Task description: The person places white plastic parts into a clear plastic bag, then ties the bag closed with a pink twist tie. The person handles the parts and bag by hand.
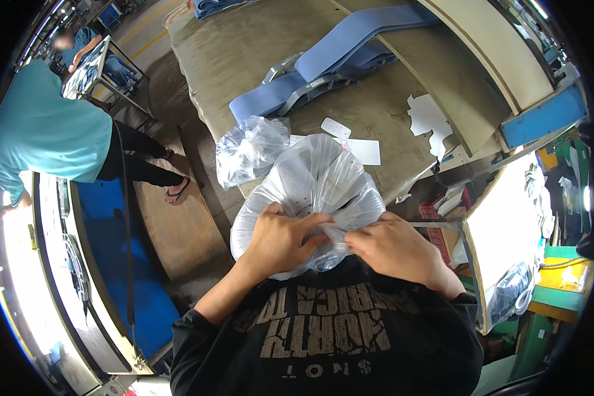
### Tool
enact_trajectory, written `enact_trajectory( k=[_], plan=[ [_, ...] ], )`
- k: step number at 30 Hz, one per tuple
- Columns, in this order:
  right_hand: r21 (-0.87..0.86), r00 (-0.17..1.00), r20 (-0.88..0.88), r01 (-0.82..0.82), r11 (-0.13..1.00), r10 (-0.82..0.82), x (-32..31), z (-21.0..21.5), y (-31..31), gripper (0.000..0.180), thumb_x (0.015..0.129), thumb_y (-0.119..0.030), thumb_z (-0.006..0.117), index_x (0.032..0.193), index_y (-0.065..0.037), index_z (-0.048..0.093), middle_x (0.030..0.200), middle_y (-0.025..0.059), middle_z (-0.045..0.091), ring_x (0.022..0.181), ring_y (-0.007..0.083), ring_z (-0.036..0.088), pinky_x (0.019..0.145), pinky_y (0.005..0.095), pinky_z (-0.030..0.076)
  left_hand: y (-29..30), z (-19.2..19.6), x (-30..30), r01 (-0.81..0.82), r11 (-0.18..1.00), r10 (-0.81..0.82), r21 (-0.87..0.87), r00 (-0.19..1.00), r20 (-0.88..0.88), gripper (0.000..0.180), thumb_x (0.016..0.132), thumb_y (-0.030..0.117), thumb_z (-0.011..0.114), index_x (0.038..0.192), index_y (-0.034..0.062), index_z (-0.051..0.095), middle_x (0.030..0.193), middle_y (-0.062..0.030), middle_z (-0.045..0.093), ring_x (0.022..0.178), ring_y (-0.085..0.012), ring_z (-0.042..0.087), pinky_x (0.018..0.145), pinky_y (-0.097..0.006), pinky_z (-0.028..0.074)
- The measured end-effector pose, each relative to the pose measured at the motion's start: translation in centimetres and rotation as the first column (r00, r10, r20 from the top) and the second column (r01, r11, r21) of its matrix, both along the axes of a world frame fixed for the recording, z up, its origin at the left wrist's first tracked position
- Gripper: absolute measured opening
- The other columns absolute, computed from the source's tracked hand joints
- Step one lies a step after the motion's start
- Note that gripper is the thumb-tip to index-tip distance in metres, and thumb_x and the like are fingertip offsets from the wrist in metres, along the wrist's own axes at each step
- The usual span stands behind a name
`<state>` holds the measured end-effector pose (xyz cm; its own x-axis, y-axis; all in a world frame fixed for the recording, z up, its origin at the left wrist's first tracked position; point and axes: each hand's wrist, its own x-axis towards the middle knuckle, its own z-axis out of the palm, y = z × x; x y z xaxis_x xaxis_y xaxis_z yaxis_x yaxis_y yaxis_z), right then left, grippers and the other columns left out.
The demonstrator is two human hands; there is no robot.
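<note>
A bulging clear plastic bag (323, 173) with something pale inside sits in front of my body, at the table's near edge. Its top is gathered into creases between my hands. My left hand (277, 239) presses on the bag's left side, its thumb and forefinger curled around the gathered plastic. Slightly blurred, my right hand (396, 249) pinches the twisted plastic from the other side. Behind the bag to the left lies a second crumpled clear bag (251, 152). What fills the bag in my hands cannot be made out clearly.
Blue folded strips (350, 43) lie across the worktable (228, 49), near a white tag (336, 128) and torn white paper (429, 122). A red crate (437, 241) stands below right, beside a brightly lit panel (501, 231). A person in a teal shirt (53, 125) stands at left.
</note>
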<state>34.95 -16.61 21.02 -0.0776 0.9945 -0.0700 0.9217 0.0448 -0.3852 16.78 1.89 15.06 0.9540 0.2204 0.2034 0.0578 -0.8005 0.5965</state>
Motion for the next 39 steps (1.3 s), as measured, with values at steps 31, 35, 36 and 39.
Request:
enact_trajectory(
  k=[31, 35, 36, 39],
  plan=[
    [0.409, 0.826, -0.490, 0.500, 0.763, -0.278, -3.4, -7.8, 4.0, 0.022, 0.080, 0.001, 0.083, 0.089, -0.009, 0.065, 0.096, -0.0025, 0.077, 0.100, 0.0242, 0.063, 0.093, 0.0425, 0.037, 0.0, -1.3, -0.7, -0.389, 0.654, 0.381, -0.649, 0.910, -0.162, 0.016, 0.088, -0.003, 0.086, 0.098, 0.0001, 0.075, 0.070, 0.0087, 0.055, 0.064, 0.0001, 0.043, 0.056, -0.023, 0.034],
    [0.350, 0.814, -0.526, 0.471, 0.810, -0.246, -3.3, -7.6, 4.0, 0.022, 0.084, -0.004, 0.086, 0.090, -0.011, 0.066, 0.095, -0.0034, 0.076, 0.098, 0.0219, 0.063, 0.094, 0.0426, 0.037, 0.1, -1.9, -0.4, -0.297, 0.492, 0.394, -0.819, 0.914, -0.095, 0.019, 0.088, -0.004, 0.086, 0.094, 0.0025, 0.069, 0.071, 0.0091, 0.055, 0.065, 0.0007, 0.044, 0.057, -0.022, 0.035],
    [0.336, 0.807, -0.541, 0.466, 0.818, -0.237, -3.3, -7.7, 4.0, 0.021, 0.085, -0.005, 0.086, 0.090, -0.011, 0.067, 0.094, -0.0037, 0.075, 0.097, 0.0213, 0.064, 0.095, 0.0425, 0.036, 0.2, -2.0, -0.4, -0.286, 0.491, 0.376, -0.823, 0.922, -0.096, 0.020, 0.088, -0.005, 0.085, 0.093, 0.0031, 0.067, 0.072, 0.0092, 0.055, 0.065, 0.0007, 0.044, 0.057, -0.021, 0.035],
    [0.279, 0.771, -0.569, 0.510, 0.814, -0.287, -3.2, -7.8, 3.9, 0.021, 0.085, -0.005, 0.087, 0.091, -0.011, 0.067, 0.093, -0.0041, 0.074, 0.095, 0.0200, 0.063, 0.097, 0.0417, 0.036, 0.4, -1.8, -0.2, -0.262, 0.521, 0.337, -0.813, 0.937, -0.086, 0.025, 0.087, -0.004, 0.086, 0.094, 0.0040, 0.064, 0.074, 0.0080, 0.054, 0.064, 0.0002, 0.043, 0.057, -0.021, 0.034]
  ],
)
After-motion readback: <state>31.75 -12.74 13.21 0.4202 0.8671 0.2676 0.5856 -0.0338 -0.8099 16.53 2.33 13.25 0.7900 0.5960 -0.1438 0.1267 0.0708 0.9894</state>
